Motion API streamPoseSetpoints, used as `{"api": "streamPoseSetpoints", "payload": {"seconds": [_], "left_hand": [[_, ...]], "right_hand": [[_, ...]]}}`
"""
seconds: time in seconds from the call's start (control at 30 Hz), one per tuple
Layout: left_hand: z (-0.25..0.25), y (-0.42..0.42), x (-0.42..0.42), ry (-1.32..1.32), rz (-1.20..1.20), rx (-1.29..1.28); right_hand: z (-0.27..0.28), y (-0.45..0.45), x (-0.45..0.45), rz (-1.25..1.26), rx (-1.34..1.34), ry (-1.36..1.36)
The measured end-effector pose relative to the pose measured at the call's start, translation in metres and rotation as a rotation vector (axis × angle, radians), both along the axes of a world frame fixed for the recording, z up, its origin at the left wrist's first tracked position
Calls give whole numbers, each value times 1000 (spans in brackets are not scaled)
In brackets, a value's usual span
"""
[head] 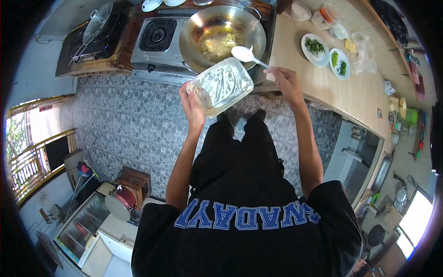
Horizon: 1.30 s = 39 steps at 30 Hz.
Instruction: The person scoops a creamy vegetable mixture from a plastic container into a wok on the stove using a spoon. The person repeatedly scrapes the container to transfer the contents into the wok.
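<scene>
My left hand [192, 108] grips a clear plastic food container [223, 86], tilted, its walls smeared with a white residue. In my right hand [286, 82] is the handle of a spoon [260, 63]. A heap of white, creamy stuff [243, 54] fills the spoon's bowl, just above the container and over the near rim of a large metal wok [188, 38]. Yellow oil [219, 43] pools in the wok, which rests on the right side of a steel gas stove [162, 64].
Right of the wok, a wooden-topped counter [297, 69] carries a plate of chopped greens [315, 47], a second plate with cut herbs [339, 64] and several plastic tubs [325, 17]. A bare burner [157, 34] lies left of the wok. Farther left stands another stove with a strainer [98, 24].
</scene>
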<state>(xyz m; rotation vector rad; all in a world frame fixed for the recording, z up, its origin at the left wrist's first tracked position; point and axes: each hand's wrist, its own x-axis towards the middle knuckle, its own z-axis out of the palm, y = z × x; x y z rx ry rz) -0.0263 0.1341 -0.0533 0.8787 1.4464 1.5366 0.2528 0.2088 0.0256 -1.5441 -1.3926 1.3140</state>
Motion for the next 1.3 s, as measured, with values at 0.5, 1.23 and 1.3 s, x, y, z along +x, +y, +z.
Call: {"api": "streamPoseSetpoints", "payload": {"seconds": [0.5, 1.23, 1.3], "left_hand": [[-17, -70, -44, -19, 169, -142], [-26, -82, -61, 49, 144, -239], [-24, -78, -56, 29, 145, -225]], "right_hand": [[-133, 133, -50, 169, 808, -908], [-147, 177, -58, 442, 607, -1335], [-156, 180, -56, 496, 584, -1375]]}}
